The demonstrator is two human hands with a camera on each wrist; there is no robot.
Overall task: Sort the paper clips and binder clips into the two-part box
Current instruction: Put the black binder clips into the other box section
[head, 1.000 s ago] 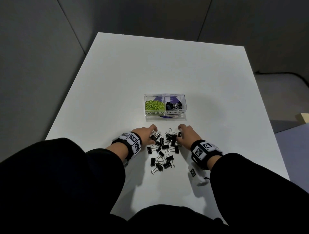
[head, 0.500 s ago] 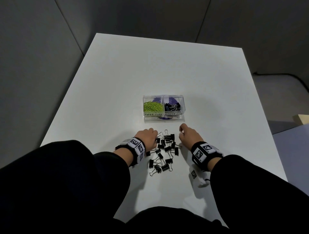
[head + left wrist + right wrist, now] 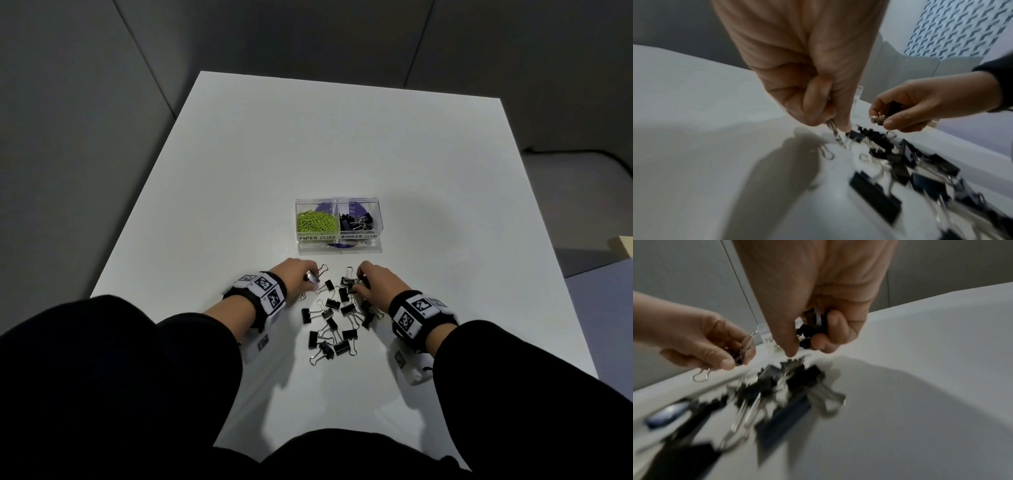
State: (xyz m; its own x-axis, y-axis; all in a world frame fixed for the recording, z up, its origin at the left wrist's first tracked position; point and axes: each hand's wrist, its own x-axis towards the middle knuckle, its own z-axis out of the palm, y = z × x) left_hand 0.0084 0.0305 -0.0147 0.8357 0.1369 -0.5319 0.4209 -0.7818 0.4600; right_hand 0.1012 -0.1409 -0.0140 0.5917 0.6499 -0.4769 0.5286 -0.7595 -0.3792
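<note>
A clear two-part box (image 3: 339, 240) stands mid-table; green paper clips (image 3: 315, 221) fill its left half and black binder clips (image 3: 359, 222) lie in its right half. Several loose black binder clips (image 3: 337, 317) are scattered on the white table just in front of it. My left hand (image 3: 301, 275) is at the heap's left edge and pinches binder clips (image 3: 835, 133) by their wire handles. My right hand (image 3: 371, 279) is at the heap's right edge with its fingers curled round binder clips (image 3: 812, 331).
The white table (image 3: 342, 137) stretches well beyond the box, with grey wall panels behind and to the left. A grey floor and a pale object (image 3: 621, 245) lie off the table's right edge. My dark sleeves cover the near edge.
Both hands have shifted slightly along the heap's far edge and picked up more clips; the heap is a little more spread out. The box has not moved.
</note>
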